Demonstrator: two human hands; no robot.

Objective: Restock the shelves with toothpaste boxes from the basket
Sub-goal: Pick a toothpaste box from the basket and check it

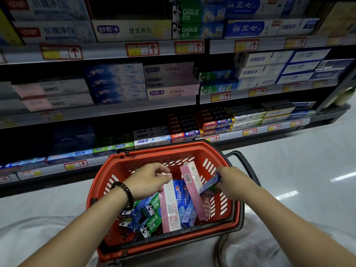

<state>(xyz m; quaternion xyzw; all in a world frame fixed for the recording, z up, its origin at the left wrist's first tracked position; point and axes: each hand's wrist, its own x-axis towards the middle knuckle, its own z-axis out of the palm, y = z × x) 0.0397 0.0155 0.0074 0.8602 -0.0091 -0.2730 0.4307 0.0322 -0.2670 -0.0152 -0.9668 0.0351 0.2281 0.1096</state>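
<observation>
The left hand (148, 180) pinched the top end of a tall pink-and-white toothpaste box (170, 207), which stood among other boxes in the red slotted plastic basket (107, 182). The right hand (235, 183) gripped a small blue-and-green cardboard box (209, 186) over the basket's right side, in front of the stocked grey shelves (115, 112).

Red basket (154, 149) before stocked shelves (107, 53), toothpaste boxes (153, 218) jumbled inside, pale pink box (170, 207) on end, blue box (209, 186) raised near rim.
</observation>
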